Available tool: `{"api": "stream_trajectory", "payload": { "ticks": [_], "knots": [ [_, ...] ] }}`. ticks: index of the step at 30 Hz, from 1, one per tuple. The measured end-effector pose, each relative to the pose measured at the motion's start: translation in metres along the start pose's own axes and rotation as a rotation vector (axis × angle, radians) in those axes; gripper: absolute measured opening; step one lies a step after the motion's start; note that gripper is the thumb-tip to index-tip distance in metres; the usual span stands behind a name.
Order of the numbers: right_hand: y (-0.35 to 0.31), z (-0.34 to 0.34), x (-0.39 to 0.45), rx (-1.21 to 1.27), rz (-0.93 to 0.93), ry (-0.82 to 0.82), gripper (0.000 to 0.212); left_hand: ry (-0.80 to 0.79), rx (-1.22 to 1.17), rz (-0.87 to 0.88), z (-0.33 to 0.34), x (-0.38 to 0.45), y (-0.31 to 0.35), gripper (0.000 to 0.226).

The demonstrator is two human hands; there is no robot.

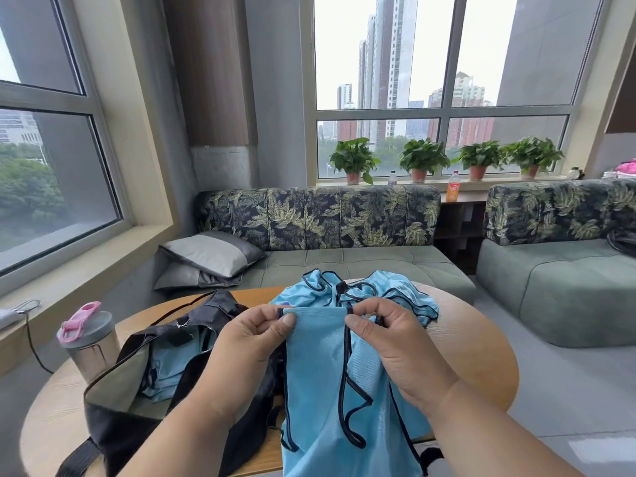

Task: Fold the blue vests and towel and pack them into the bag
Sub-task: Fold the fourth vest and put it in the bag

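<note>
Both hands pinch one blue vest (320, 373) by its top edge: left hand (247, 342) at one corner, right hand (389, 342) at the other. Folded blue fabric, possibly another vest, lies in the open black bag (137, 401) at left.

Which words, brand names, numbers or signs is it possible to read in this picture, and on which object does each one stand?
No text can be read.
Orange drink bottle with a red cap on the windowsill: its label is too blurred.
Small clear bottle beside the plant pots: its label is too small.
Light blue vest with dark trim, black bag, shaker bottle with a pink lid: no print shows.
</note>
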State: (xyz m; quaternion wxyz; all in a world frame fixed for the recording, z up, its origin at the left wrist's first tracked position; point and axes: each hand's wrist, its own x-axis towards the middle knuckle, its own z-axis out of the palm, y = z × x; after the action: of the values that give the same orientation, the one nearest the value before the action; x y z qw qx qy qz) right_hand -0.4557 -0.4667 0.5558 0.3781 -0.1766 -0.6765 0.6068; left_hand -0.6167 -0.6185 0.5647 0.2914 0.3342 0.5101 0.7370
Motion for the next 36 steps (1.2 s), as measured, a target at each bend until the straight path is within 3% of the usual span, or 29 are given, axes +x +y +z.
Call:
{"api": "stream_trajectory", "payload": {
  "ticks": [6,12,18,21,25,30,36],
  "knots": [
    [-0.023,-0.009,0.007,0.246,0.032,0.053,0.024,-0.011,0.007,0.078,0.007,0.001,0.031,0.016],
    [-0.076,-0.029,0.032,0.487,0.027,0.023,0.015,-0.011,-0.042,0.232,0.003,0.018,0.083,0.018],
    [-0.138,-0.049,0.05,0.576,-0.107,0.019,0.017,0.249,-0.045,0.388,-0.006,0.036,0.152,0.025],
    [-0.166,-0.056,0.052,0.562,-0.163,0.029,0.013,0.46,0.04,0.487,-0.023,0.042,0.182,0.024],
    [-0.194,-0.067,0.059,0.505,-0.218,0.073,0.015,0.61,0.154,0.552,-0.034,0.039,0.217,0.021],
    [-0.221,-0.083,0.072,0.509,-0.273,0.095,0.012,0.669,0.202,0.589,-0.041,0.04,0.246,0.015],
    [-0.237,-0.092,0.085,0.43,-0.288,0.181,0.011,0.695,0.284,0.598,-0.042,0.035,0.255,0.024]
  ]
}}
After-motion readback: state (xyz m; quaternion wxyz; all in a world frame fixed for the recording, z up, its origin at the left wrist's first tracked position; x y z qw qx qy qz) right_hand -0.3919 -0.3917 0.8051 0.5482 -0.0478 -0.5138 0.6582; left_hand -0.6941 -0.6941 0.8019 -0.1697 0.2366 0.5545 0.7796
